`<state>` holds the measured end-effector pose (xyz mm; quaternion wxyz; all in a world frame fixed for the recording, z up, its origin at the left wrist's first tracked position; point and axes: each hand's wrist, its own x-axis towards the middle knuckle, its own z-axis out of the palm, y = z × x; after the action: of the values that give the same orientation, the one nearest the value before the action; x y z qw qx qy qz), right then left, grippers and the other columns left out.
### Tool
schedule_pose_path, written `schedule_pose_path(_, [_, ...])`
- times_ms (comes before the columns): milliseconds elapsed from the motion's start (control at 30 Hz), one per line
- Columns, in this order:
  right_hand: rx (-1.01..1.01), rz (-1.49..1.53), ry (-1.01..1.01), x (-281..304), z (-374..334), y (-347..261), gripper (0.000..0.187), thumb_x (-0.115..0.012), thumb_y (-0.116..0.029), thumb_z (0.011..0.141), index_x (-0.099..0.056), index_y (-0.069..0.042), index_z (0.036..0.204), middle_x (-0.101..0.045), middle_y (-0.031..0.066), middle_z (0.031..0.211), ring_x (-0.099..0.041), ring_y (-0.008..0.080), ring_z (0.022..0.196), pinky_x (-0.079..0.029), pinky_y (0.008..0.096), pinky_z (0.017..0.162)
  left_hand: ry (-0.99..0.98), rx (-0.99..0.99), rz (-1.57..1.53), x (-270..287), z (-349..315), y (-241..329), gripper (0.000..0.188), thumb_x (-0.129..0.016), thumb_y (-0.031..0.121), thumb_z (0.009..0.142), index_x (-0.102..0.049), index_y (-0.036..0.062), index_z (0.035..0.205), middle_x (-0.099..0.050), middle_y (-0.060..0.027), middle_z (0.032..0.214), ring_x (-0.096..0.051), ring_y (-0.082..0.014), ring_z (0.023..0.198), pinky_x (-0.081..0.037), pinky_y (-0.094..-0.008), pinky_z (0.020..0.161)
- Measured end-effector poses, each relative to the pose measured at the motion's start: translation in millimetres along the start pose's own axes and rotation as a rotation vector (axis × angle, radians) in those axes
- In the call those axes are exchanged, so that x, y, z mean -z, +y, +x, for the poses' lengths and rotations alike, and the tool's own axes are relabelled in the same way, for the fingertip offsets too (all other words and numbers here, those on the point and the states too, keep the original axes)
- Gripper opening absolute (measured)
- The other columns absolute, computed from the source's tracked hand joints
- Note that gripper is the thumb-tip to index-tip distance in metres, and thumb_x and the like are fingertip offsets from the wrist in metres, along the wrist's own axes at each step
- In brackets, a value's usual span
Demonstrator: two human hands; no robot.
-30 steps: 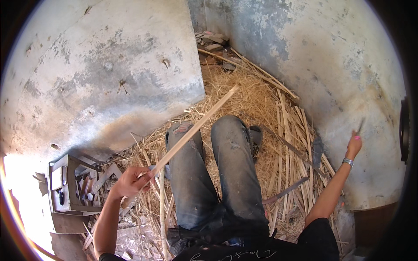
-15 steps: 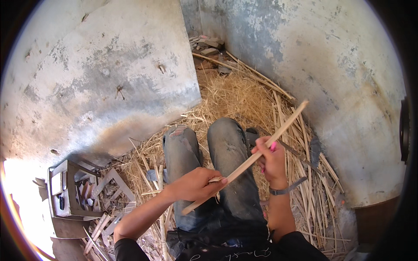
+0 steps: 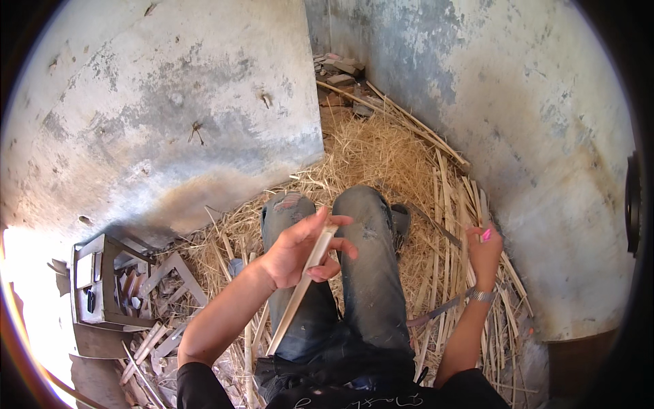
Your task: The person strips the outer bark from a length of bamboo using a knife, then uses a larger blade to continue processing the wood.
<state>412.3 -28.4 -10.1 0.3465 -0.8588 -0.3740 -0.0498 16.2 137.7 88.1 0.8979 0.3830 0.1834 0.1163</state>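
Note:
My left hand [image 3: 303, 251] is raised over my left knee with a pale wooden strip [image 3: 298, 303] gripped between thumb and fingers. The strip slants from my lap up to the hand, its upper end by the fingertips. Some fingers of this hand point loosely to the right. Far to the right, my right hand [image 3: 485, 251] reaches over the strips by the wall, its fingers curled in. Something pink shows at a fingertip; what the fingers hold is hidden. Beside that forearm lies a dark, flat, slightly curved piece [image 3: 439, 315]; I cannot tell its kind.
Straw-like shavings [image 3: 381, 150] cover the floor ahead of my knees. Long pale strips [image 3: 436, 204] lie along the right wall [image 3: 545, 136]. At the left, an open wooden frame box [image 3: 102, 317] stands by scrap pieces. Rubble [image 3: 338, 68] is heaped in the far corner.
My right hand has let go of the strip and moved right toward the wall. My left hand has risen and turned, and the strip now points more steeply up from my lap.

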Motion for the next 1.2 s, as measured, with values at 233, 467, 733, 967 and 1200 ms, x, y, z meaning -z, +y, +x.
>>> schedule_pose_path(233, [-0.011,1.097,-0.619,0,-86,-185,0.036,-0.080,-0.013,0.092,-0.069,0.005,0.121,-0.072,0.0049,0.092,-0.068,0.0086,0.083,-0.055,0.0239,0.072,0.178,0.019,-0.014,-18,40,-25,0.071,-0.033,0.070,0.105,-0.031,0.0121,0.147,-0.062,-0.0143,0.118,-0.049,-0.0167,0.066,-0.037,-0.0285,0.056])
schedule_pose_path(467, [0.135,1.145,-0.764,-18,-78,-188,0.028,-0.079,-0.013,0.092,-0.069,0.002,0.114,-0.072,0.0038,0.088,-0.061,0.0052,0.066,-0.049,0.0199,0.062,0.244,-0.119,0.122,-14,27,-55,0.070,-0.032,0.060,0.110,-0.018,0.0080,0.154,-0.057,-0.0119,0.128,-0.053,-0.0152,0.081,-0.042,-0.0292,0.068])
schedule_pose_path(733, [-0.175,1.167,-0.280,-29,-6,-148,0.016,-0.077,-0.020,0.096,-0.074,-0.006,0.103,-0.063,-0.0051,0.075,-0.039,-0.0006,0.049,-0.024,0.0206,0.040,0.206,-0.007,0.802,4,-48,-72,0.032,-0.050,0.028,0.111,-0.057,0.0034,0.132,-0.071,-0.0058,0.102,-0.066,-0.0105,0.083,-0.053,-0.0267,0.074])
schedule_pose_path(967, [-0.101,0.991,-0.091,-43,21,-122,0.044,-0.055,-0.042,0.109,-0.063,-0.001,0.122,-0.050,-0.0036,0.073,-0.043,0.0039,0.062,-0.034,0.0238,0.049,0.270,0.113,0.951,16,-67,-83,0.032,-0.045,0.028,0.113,-0.060,0.0027,0.125,-0.065,0.0002,0.080,-0.056,-0.0060,0.065,-0.045,-0.0235,0.058])
schedule_pose_path(1200, [0.211,0.704,-0.473,-32,-63,-146,0.042,-0.050,-0.043,0.108,-0.060,-0.006,0.091,-0.063,0.0104,0.069,-0.061,0.0232,0.055,-0.045,0.0378,0.050,0.373,-0.111,0.690,1,-16,-111,0.031,-0.041,0.024,0.113,-0.059,0.0035,0.127,-0.050,0.0039,0.071,-0.045,-0.0055,0.059,-0.041,-0.0235,0.056])
